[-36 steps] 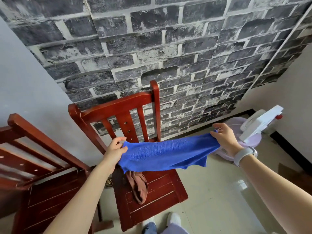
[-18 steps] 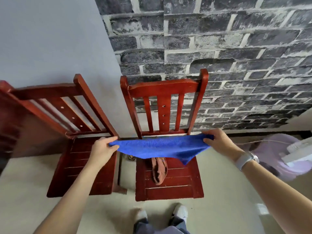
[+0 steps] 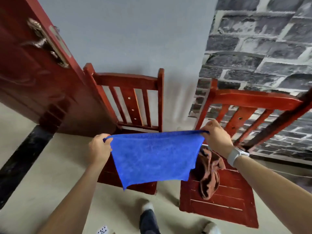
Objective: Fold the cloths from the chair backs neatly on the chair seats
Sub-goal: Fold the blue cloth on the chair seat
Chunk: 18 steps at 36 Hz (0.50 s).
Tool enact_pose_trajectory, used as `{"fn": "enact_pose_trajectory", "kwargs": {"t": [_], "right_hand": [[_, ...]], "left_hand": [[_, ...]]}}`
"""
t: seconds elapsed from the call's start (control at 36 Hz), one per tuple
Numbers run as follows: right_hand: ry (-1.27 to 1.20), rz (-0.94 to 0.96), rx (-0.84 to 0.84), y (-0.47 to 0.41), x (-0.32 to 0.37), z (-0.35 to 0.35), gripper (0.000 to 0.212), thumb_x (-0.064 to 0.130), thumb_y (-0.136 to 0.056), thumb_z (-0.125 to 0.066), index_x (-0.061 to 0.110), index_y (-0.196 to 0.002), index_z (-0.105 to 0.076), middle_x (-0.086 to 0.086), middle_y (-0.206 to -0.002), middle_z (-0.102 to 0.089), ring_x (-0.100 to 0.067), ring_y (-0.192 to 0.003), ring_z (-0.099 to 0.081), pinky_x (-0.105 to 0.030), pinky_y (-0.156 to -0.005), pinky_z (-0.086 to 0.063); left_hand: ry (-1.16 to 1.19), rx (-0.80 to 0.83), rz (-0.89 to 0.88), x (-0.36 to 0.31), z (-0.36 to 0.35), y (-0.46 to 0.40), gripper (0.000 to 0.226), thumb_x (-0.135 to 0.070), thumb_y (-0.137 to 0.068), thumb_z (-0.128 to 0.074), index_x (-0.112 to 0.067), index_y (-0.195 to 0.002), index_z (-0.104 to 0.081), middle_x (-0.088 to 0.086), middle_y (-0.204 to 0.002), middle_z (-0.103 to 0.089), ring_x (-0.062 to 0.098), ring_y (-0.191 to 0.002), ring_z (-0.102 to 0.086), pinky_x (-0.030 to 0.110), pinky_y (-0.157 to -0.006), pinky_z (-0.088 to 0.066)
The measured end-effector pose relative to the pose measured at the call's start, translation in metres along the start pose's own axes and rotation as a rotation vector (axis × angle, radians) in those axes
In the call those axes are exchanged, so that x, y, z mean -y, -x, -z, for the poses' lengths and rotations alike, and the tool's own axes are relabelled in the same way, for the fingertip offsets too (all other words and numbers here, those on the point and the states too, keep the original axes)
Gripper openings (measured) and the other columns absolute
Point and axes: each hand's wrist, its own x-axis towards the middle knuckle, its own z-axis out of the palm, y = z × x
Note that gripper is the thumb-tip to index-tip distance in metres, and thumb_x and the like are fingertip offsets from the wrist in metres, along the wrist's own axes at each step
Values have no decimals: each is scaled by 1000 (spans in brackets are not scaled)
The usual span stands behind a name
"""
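The left hand (image 3: 99, 150) and right hand (image 3: 215, 136) each pinch a top corner of the blue cloth (image 3: 156, 157), stretching it taut in the air so it hangs flat above the left chair (image 3: 128, 105) seat. A brown cloth (image 3: 210, 174) lies bunched on the right chair (image 3: 219, 196) seat, to the right of the blue cloth. To fold well, I would keep the top edge level, lower the hanging edge onto the seat first, then bring the corners together evenly.

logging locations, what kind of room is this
Probably a room in a home: two wooden chairs against the wall, a brick-pattern wall covering, and a wooden door with a handle.
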Motion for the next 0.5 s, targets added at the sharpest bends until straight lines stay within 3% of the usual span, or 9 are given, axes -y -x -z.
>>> {"fn": "enact_pose_trajectory", "kwargs": {"t": [0.06, 0.11, 0.28, 0.42, 0.5], "right_hand": [[-45, -17, 11, -23, 29, -20, 23, 14, -88, -52, 9, -105, -66, -12, -111, -55, -31, -104, -54, -33, -82, -41], [-93, -31, 1, -46, 56, -38, 22, 9, -87, -51, 7, -103, -66, -17, -108, -61, -34, -104, -56, -33, -82, -40], [-192, -83, -58, -80, 118, -80, 29, -4, -82, -47, 1, -105, -64, -21, -105, -63, -34, -100, -57, -29, -78, -37], [-252, -66, -20, -78, 137, -121, 28, -8, -82, -47, -1, -104, -64, -21, -103, -62, -35, -96, -59, -37, -87, -43], [-239, -68, 63, -68, 126, -157, 27, -6, -82, -50, 1, -102, -65, -19, -99, -63, -35, -93, -62, -42, -86, -47]], "left_hand": [[38, -19, -7, 15, 9, -33, 17, -5, -85, -54, -2, -96, -67, 18, -94, -64, 33, -75, -63, 38, -76, -51], [59, -38, -10, 28, 16, -65, 19, -3, -85, -54, -2, -99, -67, 20, -98, -61, 37, -85, -62, 43, -82, -50], [52, -137, -32, 62, 33, -112, 21, -2, -87, -52, 0, -103, -65, 21, -105, -58, 35, -97, -53, 31, -81, -36], [32, -176, -69, 111, 30, -119, 16, 5, -82, -57, 6, -95, -65, 27, -95, -61, 40, -87, -57, 30, -75, -34], [-36, -102, -59, 151, 14, -108, 16, 8, -78, -61, 5, -92, -66, 25, -90, -64, 40, -82, -60, 33, -74, -39]]}}
